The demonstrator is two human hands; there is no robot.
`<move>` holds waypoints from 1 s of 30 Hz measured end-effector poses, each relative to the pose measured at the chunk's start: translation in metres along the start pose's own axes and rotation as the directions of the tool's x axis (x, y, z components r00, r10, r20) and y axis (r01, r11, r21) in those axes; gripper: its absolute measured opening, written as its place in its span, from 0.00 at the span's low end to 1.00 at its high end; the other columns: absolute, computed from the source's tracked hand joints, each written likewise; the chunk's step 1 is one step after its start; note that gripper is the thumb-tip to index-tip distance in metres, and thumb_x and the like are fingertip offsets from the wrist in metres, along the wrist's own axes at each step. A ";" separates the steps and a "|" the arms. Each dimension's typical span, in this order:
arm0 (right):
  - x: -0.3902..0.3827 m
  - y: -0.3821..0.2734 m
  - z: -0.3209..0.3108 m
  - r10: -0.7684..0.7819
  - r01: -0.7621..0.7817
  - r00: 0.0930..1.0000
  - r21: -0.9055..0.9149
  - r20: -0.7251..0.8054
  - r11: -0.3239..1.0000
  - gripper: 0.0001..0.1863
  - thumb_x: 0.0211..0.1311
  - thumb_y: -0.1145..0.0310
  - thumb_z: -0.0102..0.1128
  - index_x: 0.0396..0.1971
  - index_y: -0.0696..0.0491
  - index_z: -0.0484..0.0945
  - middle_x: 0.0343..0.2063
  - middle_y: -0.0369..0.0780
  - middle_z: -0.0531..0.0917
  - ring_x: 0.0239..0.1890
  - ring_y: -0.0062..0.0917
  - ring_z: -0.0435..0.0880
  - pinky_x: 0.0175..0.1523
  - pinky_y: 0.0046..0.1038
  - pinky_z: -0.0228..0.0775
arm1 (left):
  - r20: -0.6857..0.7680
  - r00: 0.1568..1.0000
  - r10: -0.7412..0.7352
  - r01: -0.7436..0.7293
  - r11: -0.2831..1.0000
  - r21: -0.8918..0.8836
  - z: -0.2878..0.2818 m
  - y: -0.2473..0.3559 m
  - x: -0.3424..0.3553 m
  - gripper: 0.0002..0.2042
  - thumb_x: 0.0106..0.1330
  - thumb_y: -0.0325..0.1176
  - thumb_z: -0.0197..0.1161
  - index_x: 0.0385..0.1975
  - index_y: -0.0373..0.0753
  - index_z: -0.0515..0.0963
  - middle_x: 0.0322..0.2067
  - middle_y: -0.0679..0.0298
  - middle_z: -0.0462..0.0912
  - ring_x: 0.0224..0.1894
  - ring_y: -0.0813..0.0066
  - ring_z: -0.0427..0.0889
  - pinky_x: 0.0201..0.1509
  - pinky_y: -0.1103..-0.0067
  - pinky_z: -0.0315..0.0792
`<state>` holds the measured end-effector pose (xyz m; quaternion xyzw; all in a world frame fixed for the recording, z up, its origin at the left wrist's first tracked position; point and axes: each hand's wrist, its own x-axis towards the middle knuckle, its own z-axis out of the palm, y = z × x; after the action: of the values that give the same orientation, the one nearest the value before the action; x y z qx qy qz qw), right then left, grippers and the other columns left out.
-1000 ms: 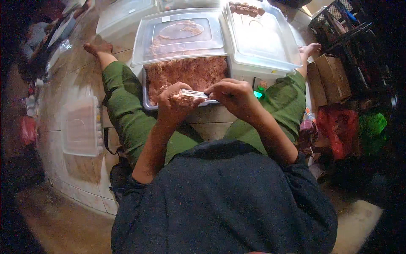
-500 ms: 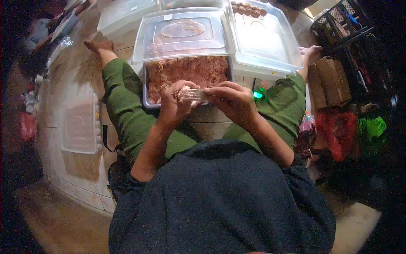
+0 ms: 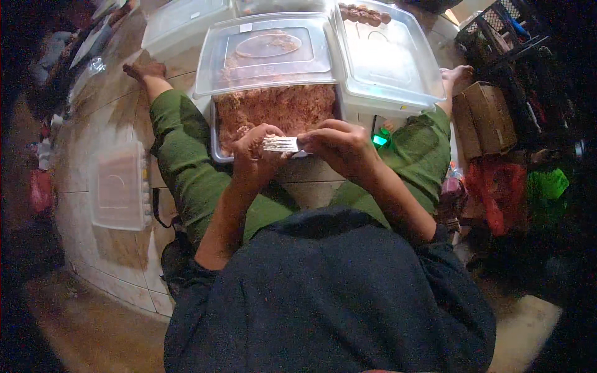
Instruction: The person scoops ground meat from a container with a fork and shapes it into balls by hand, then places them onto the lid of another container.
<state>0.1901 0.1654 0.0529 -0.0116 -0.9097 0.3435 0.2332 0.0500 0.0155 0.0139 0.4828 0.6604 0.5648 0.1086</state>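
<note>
Just ahead of the green trousers (image 3: 186, 158), a fork-like tool (image 3: 280, 144) is pinched narrowly by the right hand (image 3: 341, 142), its pale-coated tines laid across the left hand (image 3: 250, 154). That one is cupped, and a crumbly clump seems to be held in it, though mostly hidden. If the tines are pressed too hard, the clump could be split, and since everything is held over the tub's near rim, bits could be spilled onto the floor. By the right thigh, a green-lit device (image 3: 379, 140) could be dusted or nudged by a swung forearm. Beyond, reddish-brown crumbly stuff (image 3: 280, 109) is seen filling the tub (image 3: 214, 127), its far part covered by a clear lid (image 3: 267, 65). Farther off, brown lumps (image 3: 364, 14) are lined up in a clear tray (image 3: 388, 65).
</note>
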 end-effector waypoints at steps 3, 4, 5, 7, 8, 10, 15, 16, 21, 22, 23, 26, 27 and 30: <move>-0.001 0.000 -0.003 0.049 -0.048 0.998 0.040 -0.029 0.998 0.07 0.51 0.77 0.60 0.32 0.56 0.80 0.28 0.40 0.81 0.29 0.23 0.81 0.33 0.21 0.73 | -0.049 0.998 -0.041 0.041 0.999 -0.018 0.002 -0.003 0.001 0.18 0.46 0.30 0.70 0.35 0.34 0.72 0.27 0.62 0.77 0.31 0.75 0.76 0.36 0.79 0.71; 0.000 0.001 -0.005 0.069 -0.062 0.995 0.087 -0.078 0.994 0.07 0.51 0.77 0.60 0.32 0.56 0.79 0.28 0.40 0.81 0.29 0.22 0.81 0.33 0.21 0.73 | -0.093 0.995 -0.043 0.045 0.999 0.016 0.004 0.000 0.002 0.19 0.47 0.29 0.70 0.38 0.33 0.72 0.29 0.61 0.77 0.33 0.75 0.76 0.37 0.79 0.71; 0.002 0.004 -0.006 0.090 -0.073 0.988 0.134 -0.125 0.988 0.07 0.51 0.77 0.59 0.32 0.57 0.79 0.28 0.40 0.81 0.29 0.21 0.81 0.32 0.21 0.73 | -0.127 0.990 -0.058 0.046 0.994 -0.097 0.006 0.007 0.001 0.22 0.47 0.29 0.70 0.42 0.33 0.70 0.29 0.60 0.76 0.34 0.74 0.75 0.38 0.79 0.71; -0.001 0.011 -0.005 0.172 -0.124 0.970 0.256 -0.173 0.959 0.07 0.50 0.78 0.60 0.32 0.57 0.79 0.28 0.41 0.81 0.29 0.19 0.80 0.33 0.21 0.73 | -0.106 0.990 -0.088 0.062 0.971 -0.232 0.006 0.018 0.004 0.24 0.47 0.29 0.69 0.45 0.33 0.70 0.32 0.58 0.76 0.37 0.72 0.75 0.41 0.78 0.70; -0.003 0.013 -0.003 0.218 -0.163 0.961 0.288 -0.170 0.944 0.08 0.50 0.78 0.60 0.32 0.57 0.79 0.27 0.40 0.81 0.29 0.20 0.80 0.33 0.21 0.73 | -0.056 0.993 -0.103 0.086 0.964 -0.250 0.005 0.011 0.003 0.24 0.48 0.30 0.69 0.46 0.33 0.71 0.33 0.57 0.76 0.38 0.70 0.75 0.43 0.77 0.70; -0.006 0.012 0.001 0.204 -0.165 0.969 0.252 -0.136 0.953 0.08 0.49 0.78 0.61 0.31 0.57 0.80 0.26 0.40 0.81 0.28 0.21 0.81 0.33 0.21 0.73 | 0.009 1.000 -0.020 0.021 0.980 -0.199 0.003 -0.001 0.005 0.21 0.49 0.32 0.68 0.44 0.33 0.74 0.35 0.55 0.76 0.41 0.67 0.75 0.46 0.75 0.69; -0.010 0.004 0.010 0.056 -0.039 0.993 0.155 -0.102 0.987 0.08 0.46 0.79 0.62 0.30 0.56 0.81 0.24 0.39 0.81 0.24 0.22 0.79 0.31 0.21 0.71 | 0.075 0.996 0.051 -0.037 0.985 -0.171 -0.001 -0.011 0.004 0.12 0.48 0.32 0.68 0.30 0.34 0.77 0.38 0.54 0.77 0.44 0.66 0.75 0.48 0.73 0.69; -0.010 0.003 0.009 0.161 -0.129 0.980 0.239 -0.120 0.962 0.08 0.48 0.78 0.62 0.31 0.56 0.81 0.24 0.38 0.81 0.25 0.20 0.79 0.31 0.20 0.71 | 0.007 1.000 -0.010 0.011 0.984 -0.180 0.003 -0.003 0.004 0.11 0.47 0.27 0.69 0.29 0.34 0.75 0.35 0.55 0.78 0.41 0.69 0.76 0.45 0.75 0.70; -0.012 0.011 -0.006 0.429 -0.349 0.897 0.427 -0.104 0.834 0.09 0.57 0.75 0.56 0.38 0.58 0.78 0.29 0.35 0.81 0.29 0.13 0.76 0.35 0.16 0.69 | 0.034 0.981 -0.192 0.189 0.888 -0.419 0.005 0.006 0.000 0.08 0.49 0.23 0.67 0.25 0.35 0.73 0.26 0.64 0.78 0.28 0.79 0.76 0.33 0.83 0.71; -0.014 0.013 -0.004 0.449 -0.350 0.890 0.502 -0.086 0.791 0.09 0.57 0.75 0.56 0.39 0.59 0.77 0.30 0.35 0.81 0.30 0.13 0.77 0.36 0.16 0.68 | 0.030 0.989 -0.144 0.145 0.916 -0.374 0.005 0.007 0.000 0.08 0.49 0.23 0.67 0.25 0.35 0.73 0.25 0.65 0.77 0.27 0.80 0.74 0.32 0.83 0.70; -0.016 0.014 -0.003 0.466 -0.349 0.882 0.573 -0.065 0.742 0.09 0.58 0.75 0.56 0.39 0.59 0.77 0.31 0.36 0.81 0.30 0.14 0.77 0.37 0.16 0.68 | 0.029 0.995 -0.095 0.100 0.939 -0.329 0.005 0.008 0.000 0.09 0.48 0.23 0.68 0.25 0.35 0.73 0.24 0.66 0.76 0.26 0.82 0.73 0.30 0.84 0.70; -0.021 0.016 0.000 0.418 -0.371 0.907 0.390 -0.041 0.843 0.09 0.58 0.76 0.55 0.39 0.60 0.76 0.32 0.38 0.81 0.33 0.16 0.78 0.40 0.17 0.69 | 0.064 0.989 -0.136 0.148 0.951 -0.270 0.001 -0.002 -0.005 0.09 0.47 0.25 0.70 0.24 0.35 0.75 0.22 0.67 0.74 0.25 0.83 0.70 0.30 0.84 0.68; -0.022 0.016 0.001 0.424 -0.370 0.905 0.447 -0.025 0.815 0.09 0.58 0.76 0.54 0.39 0.61 0.76 0.33 0.38 0.81 0.35 0.17 0.78 0.41 0.18 0.69 | 0.066 0.988 -0.143 0.157 0.931 -0.330 0.004 -0.009 -0.006 0.12 0.47 0.26 0.70 0.29 0.35 0.74 0.22 0.68 0.74 0.24 0.83 0.70 0.31 0.84 0.68; -0.023 0.018 0.003 0.444 -0.385 0.895 0.563 0.035 0.731 0.09 0.59 0.76 0.54 0.39 0.62 0.75 0.33 0.40 0.81 0.38 0.19 0.78 0.44 0.20 0.70 | 0.037 0.988 -0.152 0.153 0.893 -0.422 0.010 -0.016 -0.008 0.23 0.47 0.28 0.71 0.43 0.35 0.69 0.22 0.68 0.73 0.24 0.83 0.69 0.31 0.84 0.69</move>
<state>0.2069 0.1731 0.0296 -0.1635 -0.7306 0.6352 0.1898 0.0526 0.0173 -0.0067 0.3953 0.5576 0.6837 0.2558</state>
